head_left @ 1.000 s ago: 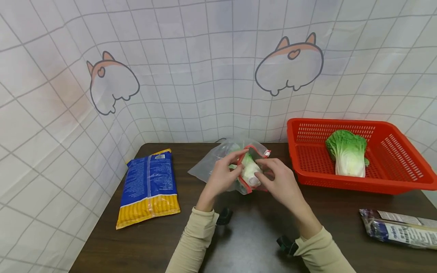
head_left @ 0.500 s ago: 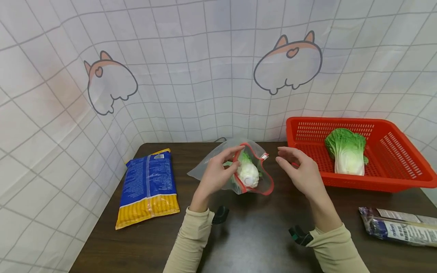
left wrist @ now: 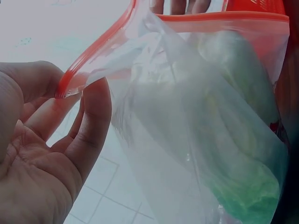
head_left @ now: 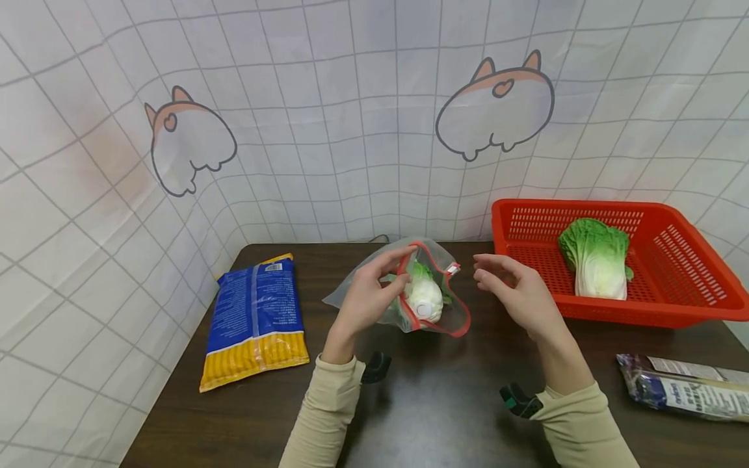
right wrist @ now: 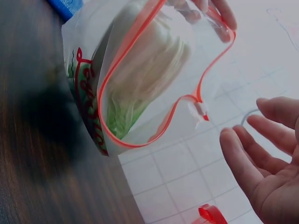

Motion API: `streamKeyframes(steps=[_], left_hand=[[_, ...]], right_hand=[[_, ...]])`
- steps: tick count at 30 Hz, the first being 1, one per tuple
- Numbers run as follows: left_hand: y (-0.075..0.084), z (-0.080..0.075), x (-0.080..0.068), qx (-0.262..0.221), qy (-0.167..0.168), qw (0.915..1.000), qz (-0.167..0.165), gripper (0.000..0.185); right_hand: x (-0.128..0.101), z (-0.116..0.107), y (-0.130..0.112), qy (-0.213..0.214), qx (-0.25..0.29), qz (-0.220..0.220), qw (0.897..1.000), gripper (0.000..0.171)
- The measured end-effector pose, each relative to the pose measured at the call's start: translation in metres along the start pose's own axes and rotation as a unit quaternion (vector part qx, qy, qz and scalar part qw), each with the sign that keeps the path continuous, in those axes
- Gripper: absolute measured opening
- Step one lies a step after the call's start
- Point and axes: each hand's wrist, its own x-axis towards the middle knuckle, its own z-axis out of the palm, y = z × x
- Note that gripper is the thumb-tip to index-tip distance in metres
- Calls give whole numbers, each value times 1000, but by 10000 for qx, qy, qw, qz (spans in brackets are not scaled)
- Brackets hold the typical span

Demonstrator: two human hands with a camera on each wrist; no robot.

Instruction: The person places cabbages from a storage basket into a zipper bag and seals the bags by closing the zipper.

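A clear zip bag [head_left: 456, 322] with a red zip edge stands with its mouth spread apart at the middle of the table. Inside lies a napa cabbage [head_left: 424, 300], its white base toward the mouth. My left hand [head_left: 367, 296] pinches the left side of the red edge between thumb and fingers; the left wrist view shows the pinched zip strip [left wrist: 74, 77] closely. To the right of the bag, my right hand [head_left: 523, 296] hovers apart from it, fingers loosely bent and holding nothing. A white slider [right wrist: 200, 108] sits on the zip edge in the right wrist view.
A red plastic basket [head_left: 661, 317] at the back right holds another napa cabbage [head_left: 599, 260]. Long packets [head_left: 690, 393] lie at the right edge. On the left lies a blue and yellow package [head_left: 254, 322]. A white gridded cloth [head_left: 351, 130] hangs behind the dark table [head_left: 421, 416].
My right hand has come away from the bag's mouth and moved right, then stayed nearly still. The mouth now spreads wider, showing more cabbage. My left hand keeps its pinch.
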Motion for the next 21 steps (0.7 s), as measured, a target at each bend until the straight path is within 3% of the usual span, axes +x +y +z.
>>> streamKeyframes(steps=[5,10,21], left_hand=[[16,-2,-2,-85,-14,9999,-68,46],[38,-5,-6,-156,-125,9997,-124,45],[40,-7,-7,-420,-329,9986,0,44]], right_hand=[[2,2,3,-513,527,-19,9973,41],[2,6,4,-745,796,-44,9940,38],[4,8,7,-1050,738,209,9915,35]])
